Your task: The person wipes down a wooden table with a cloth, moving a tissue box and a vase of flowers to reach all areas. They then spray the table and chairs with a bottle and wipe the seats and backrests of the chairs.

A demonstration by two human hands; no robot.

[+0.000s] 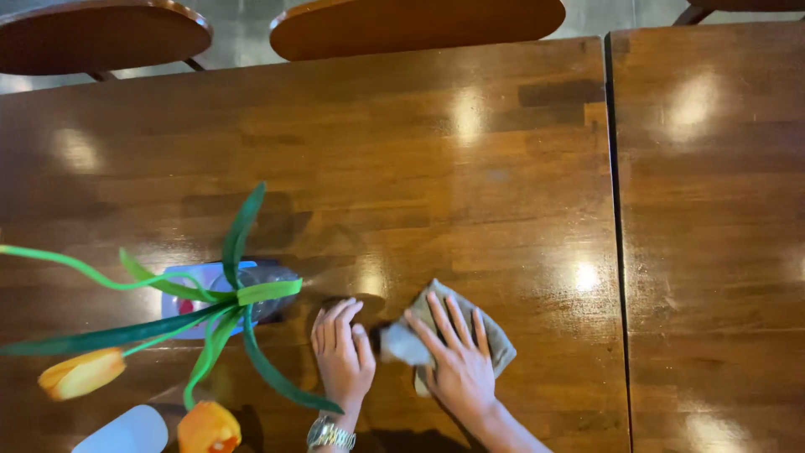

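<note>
At the left edge of the desk (470,168) a white bottle-like thing (126,432) lies partly out of view, and beside it two orange tulips (84,373) lean out over the wood on long green stems and leaves, rising from a clear vase (267,289) that seems to stand on or next to a pale blue-and-white card or box (189,289) — set well to the side, it seems, so the middle of the desk stays free for wiping. Just right of the vase the left hand (342,356), with a metal watch (329,436) at its wrist, lies flat on the wood, fingers together and holding nothing; it looks placed there as a brace. Close beside it the right hand (457,361) presses down with fingers spread on a crumpled grey-green cloth (496,344) — palm-flat pressure rather than a pinch, likely to keep the cloth against the surface. The cloth sits under and just beyond that hand, its left corner nearly reaching the left hand's fingertips. Farther right a dark seam divides this desk from a second one (713,210), and two round wooden seats (101,33) show at the top.
</note>
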